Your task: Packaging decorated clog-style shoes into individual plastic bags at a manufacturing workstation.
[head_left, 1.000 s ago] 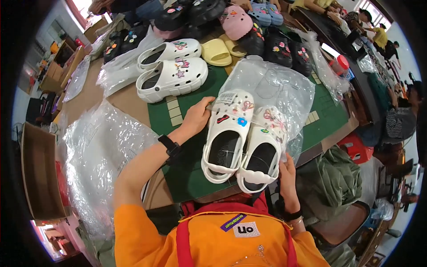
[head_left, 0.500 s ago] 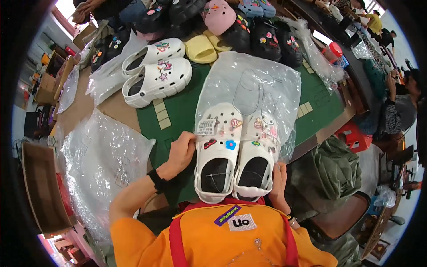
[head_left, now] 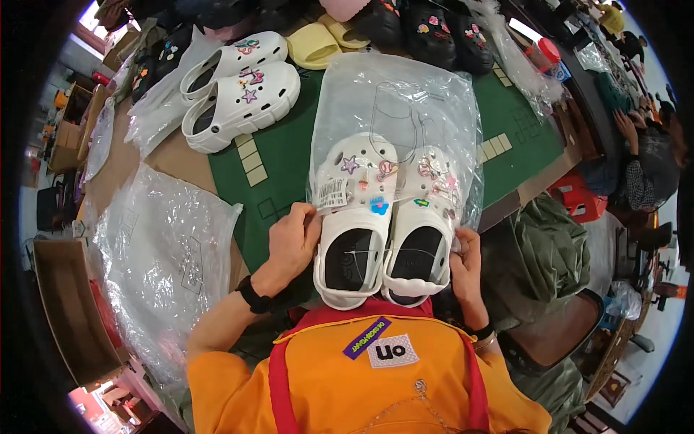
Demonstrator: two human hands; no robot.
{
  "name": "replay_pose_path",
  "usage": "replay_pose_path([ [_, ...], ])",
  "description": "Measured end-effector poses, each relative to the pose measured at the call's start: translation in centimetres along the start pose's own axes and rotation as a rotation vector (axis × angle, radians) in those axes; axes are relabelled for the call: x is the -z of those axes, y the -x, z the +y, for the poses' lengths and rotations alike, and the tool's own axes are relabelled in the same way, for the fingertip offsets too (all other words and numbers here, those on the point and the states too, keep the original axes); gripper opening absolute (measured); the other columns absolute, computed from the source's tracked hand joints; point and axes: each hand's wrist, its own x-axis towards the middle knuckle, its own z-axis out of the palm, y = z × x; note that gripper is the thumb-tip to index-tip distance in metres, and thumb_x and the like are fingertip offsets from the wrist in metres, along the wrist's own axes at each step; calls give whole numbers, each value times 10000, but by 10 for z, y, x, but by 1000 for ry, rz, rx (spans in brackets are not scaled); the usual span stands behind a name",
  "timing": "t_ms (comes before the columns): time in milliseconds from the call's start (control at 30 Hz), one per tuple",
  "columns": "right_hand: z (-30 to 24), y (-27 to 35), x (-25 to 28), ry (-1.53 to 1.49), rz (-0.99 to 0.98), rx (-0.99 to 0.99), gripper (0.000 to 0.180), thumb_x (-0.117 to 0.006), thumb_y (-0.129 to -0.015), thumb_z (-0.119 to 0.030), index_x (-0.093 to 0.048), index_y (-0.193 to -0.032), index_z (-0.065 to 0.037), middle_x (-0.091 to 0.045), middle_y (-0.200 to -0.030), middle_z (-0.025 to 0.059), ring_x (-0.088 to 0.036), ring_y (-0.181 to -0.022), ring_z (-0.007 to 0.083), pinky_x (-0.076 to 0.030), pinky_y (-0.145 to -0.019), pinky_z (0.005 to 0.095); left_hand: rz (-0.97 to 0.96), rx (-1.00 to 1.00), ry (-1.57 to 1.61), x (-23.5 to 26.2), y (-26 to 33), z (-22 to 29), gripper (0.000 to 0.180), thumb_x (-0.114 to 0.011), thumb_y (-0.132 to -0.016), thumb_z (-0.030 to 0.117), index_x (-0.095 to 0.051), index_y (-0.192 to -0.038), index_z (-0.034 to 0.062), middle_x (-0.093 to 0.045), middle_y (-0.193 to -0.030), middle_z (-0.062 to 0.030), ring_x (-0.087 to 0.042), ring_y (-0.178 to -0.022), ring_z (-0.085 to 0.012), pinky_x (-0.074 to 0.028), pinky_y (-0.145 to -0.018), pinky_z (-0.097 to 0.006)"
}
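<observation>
A pair of white clogs [head_left: 353,260] with colourful charms lies toes-away on the table edge against my front. A clear plastic bag [head_left: 390,94] covers their toe halves; their heels and black insoles stick out of its mouth. Beside the left clog, my left hand [head_left: 293,242] is closed, thumb and fingers pinching the bag's edge near a white barcode label [head_left: 332,194]. At the right clog's outer side, my right hand [head_left: 467,269] has its fingers curled at the bag's other edge, its fingertips partly hidden.
Another white pair of clogs [head_left: 246,101] sits at the back left, near yellow slides [head_left: 313,48] and black clogs [head_left: 426,36]. An empty clear bag [head_left: 166,253] lies left. A red-lidded jar [head_left: 543,53] and red stool [head_left: 584,197] are right. A person [head_left: 647,155] sits far right.
The whole scene has shifted up in the picture. The bag's mouth lies slightly nearer the heels, by the blue flower charm. My right hand is farther up along the clog and shows more.
</observation>
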Motion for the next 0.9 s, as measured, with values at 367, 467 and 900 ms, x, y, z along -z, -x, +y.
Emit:
replay_pose_path([
  [367,-28,-35,15,995,-175,511,159,-597,-693,-46,-533,-838,-30,-536,-750,128,-557,-686,303,-445,-593,364,189,-595,-275,10,-45,23,185,-634,-692,9,-556,-857,45,-567,-785,-106,-535,-619,-264,-431,-550,-333],
  [467,-27,-35,10,949,-110,502,111,-586,-717,-44,-531,-811,-22,-534,-726,127,-550,-668,303,-439,-583,358,192,-666,-318,10,-52,26,188,-641,-685,8,-565,-851,53,-568,-743,-92,-529,-590,-247,-420,-528,-319],
  [900,-23,-31,-2,853,29,665,82,-578,-729,0,-504,-764,0,-523,-718,138,-522,-639,312,-410,-560,371,174,-763,-228,11,-50,20,138,-637,-653,11,-534,-721,72,-525,-615,-33,-508,-523,-202,-378,-483,-306],
])
